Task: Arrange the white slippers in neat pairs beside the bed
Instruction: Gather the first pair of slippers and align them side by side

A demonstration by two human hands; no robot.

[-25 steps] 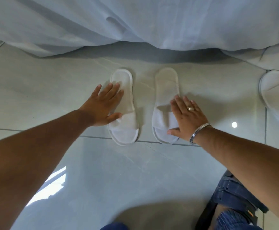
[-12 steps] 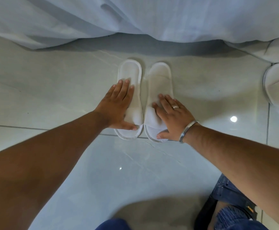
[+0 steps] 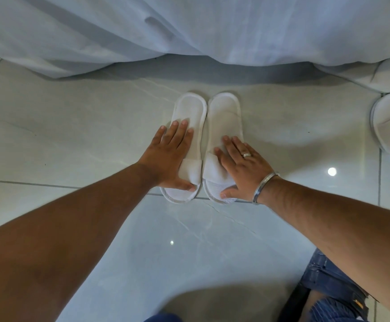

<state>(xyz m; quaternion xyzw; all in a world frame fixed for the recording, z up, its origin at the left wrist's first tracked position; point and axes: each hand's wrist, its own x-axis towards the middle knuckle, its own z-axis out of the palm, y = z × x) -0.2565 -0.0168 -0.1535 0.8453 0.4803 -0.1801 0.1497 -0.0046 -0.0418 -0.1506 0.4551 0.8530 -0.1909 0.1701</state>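
Note:
Two white open-toe slippers lie side by side on the pale tiled floor, just below the hanging bed sheet [image 3: 189, 26]. Their inner edges touch, heels pointing at the bed. My left hand [image 3: 168, 156] rests flat on the left slipper [image 3: 190, 108], fingers spread over its sole and strap, thumb at the toe end. My right hand [image 3: 242, 168], with a ring and a bangle, lies flat on the right slipper [image 3: 224, 110] in the same way. Neither hand lifts its slipper.
Another white slipper [image 3: 389, 122] lies at the right edge, partly cut off, below a fold of white bedding [image 3: 387, 75]. My knee in blue jeans [image 3: 328, 287] is at the bottom right. Glossy tiles stretch out to the left.
Both hands have slid the two slippers inward. A wide gap one second ago has closed, and the slippers now touch, parallel to each other.

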